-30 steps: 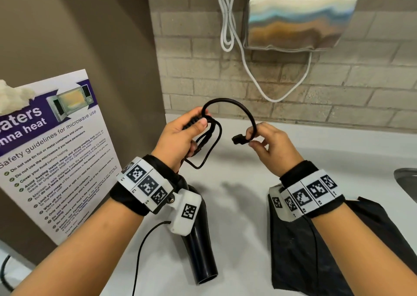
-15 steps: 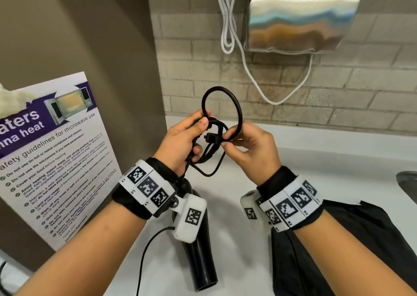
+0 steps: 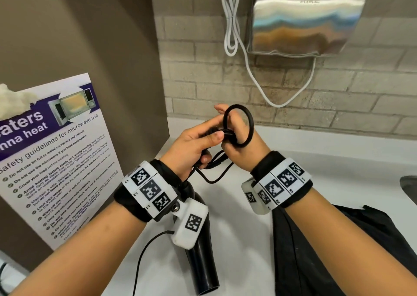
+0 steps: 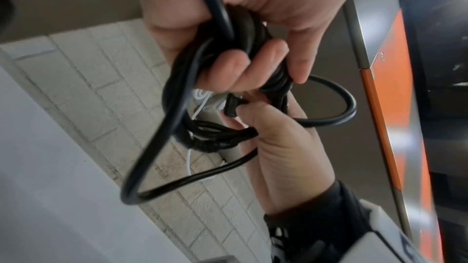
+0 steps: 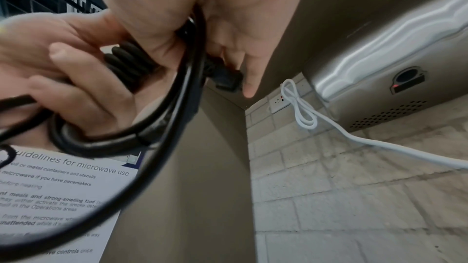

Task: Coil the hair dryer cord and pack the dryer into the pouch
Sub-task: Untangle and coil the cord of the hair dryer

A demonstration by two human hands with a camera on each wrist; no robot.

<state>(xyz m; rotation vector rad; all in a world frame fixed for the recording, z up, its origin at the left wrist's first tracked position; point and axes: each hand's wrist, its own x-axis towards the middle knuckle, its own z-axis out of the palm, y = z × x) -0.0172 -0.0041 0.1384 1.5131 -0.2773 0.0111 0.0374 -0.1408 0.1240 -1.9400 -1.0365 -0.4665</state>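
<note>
The white counter (image 3: 248, 239) carries the work, with a brick wall behind it and a steel hand dryer (image 3: 304, 18) mounted above, its white cable (image 3: 230, 25) looped on the wall. A microwave safety poster (image 3: 56, 151) leans at the left.

The pouch (image 3: 316, 250), black and slack, lies flat on the counter under the right forearm; whether its mouth is open cannot be told. The hair dryer (image 3: 200, 257) lies on the counter beneath the left wrist, barrel toward the viewer, not yet packed.

The cord (image 3: 239, 126) is held up above the counter between both hands. Several turns are gathered into a bundle, one round loop stands free above it, and a slack bight hangs below toward the dryer.

The left hand (image 3: 191, 147) is closed round the bundle, thumb pressed over the top and fingers curled beneath. The right hand (image 3: 239, 153) is curled at the bundle's far side; in the left wrist view its thumb and fingers pinch the plug (image 4: 231, 107) close against the coils.

Judgement: the coiling step is in hand and near its end, with the plug end being worked round or through the bundle to secure it. The next move calls for drawing the free loop snug while the left hand keeps the turns together, then taking up the hanging slack before the dryer is lifted to the pouch. Nothing is in the pouch.
</note>
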